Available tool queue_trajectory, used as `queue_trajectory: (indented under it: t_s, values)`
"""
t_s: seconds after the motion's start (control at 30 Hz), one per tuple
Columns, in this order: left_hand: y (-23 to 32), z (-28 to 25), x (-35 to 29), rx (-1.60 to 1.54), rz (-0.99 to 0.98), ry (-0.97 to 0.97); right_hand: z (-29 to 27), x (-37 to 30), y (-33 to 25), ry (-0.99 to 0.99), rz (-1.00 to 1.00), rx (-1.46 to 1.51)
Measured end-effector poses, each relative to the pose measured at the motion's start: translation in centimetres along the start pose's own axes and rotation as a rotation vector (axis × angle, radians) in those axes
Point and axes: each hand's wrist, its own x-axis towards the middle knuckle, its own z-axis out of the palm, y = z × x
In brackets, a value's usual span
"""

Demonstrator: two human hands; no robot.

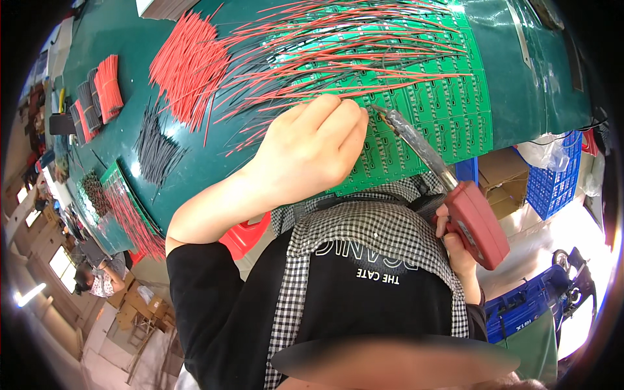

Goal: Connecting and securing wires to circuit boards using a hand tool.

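Observation:
My left hand is closed, knuckles up, over the lower left part of a sheet of green circuit boards. Its fingertips are turned away from view, so what they pinch is hidden. In my right hand is a red-handled soldering gun. The gun's metal barrel slants up and left, and its thin tip is close to my left fingers, above the boards. Red and black wires fan across the sheet in rows, many with one end at the boards and the other trailing left.
Left of the sheet lie a heap of red wires and a smaller pile of black wires. Bundled wires and another wired board are farther left on the green table. A blue crate and a cardboard box stand at the right.

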Motion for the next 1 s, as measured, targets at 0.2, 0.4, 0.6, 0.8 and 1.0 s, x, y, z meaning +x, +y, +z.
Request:
queue_trajectory:
  t_s: [0.2, 0.4, 0.6, 0.8, 1.0]
  values:
    - [0.0, -0.1, 0.1, 0.009, -0.009, -0.031, -0.2, 0.2, -0.2, 0.02, 0.014, 0.016]
    - [0.0, -0.1, -0.1, -0.032, -0.024, -0.021, -0.1, 0.5, -0.2, 0.017, 0.011, 0.352]
    - [0.0, -0.2, 0.1, -0.028, -0.016, -0.036, -0.5, -0.3, 0.5, 0.005, -0.046, 0.136]
    - [0.2, 0.0, 0.3, -0.059, -0.053, -0.023, -0.6, 1.7, -2.8, 0.025, 0.189, 0.711]
    - [0.4, 0.5, 1.2, -0.054, -0.022, 0.018, -0.7, 0.5, -0.3, 0.065, -0.014, 0.094]
